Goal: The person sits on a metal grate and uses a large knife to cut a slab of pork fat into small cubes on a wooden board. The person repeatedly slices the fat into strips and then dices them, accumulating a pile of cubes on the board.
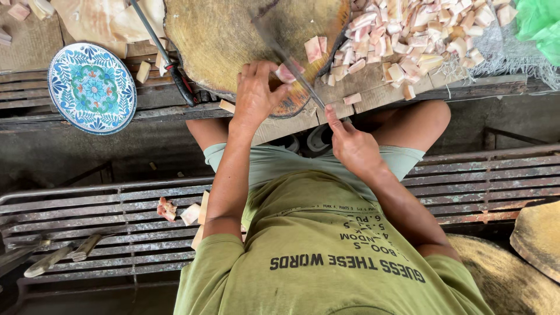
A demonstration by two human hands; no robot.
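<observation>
My left hand rests on the round wooden chopping block and pinches a pink piece of meat against it. My right hand grips the handle of a large knife, forefinger stretched along the blade's base. The blade lies across the block just to the right of the held piece. Two cut cubes sit on the block past the blade.
A heap of cut meat cubes lies on the board at the right. A blue patterned plate sits at the left, a second knife beside the block. Scraps rest on the metal slats. A green bag shows top right.
</observation>
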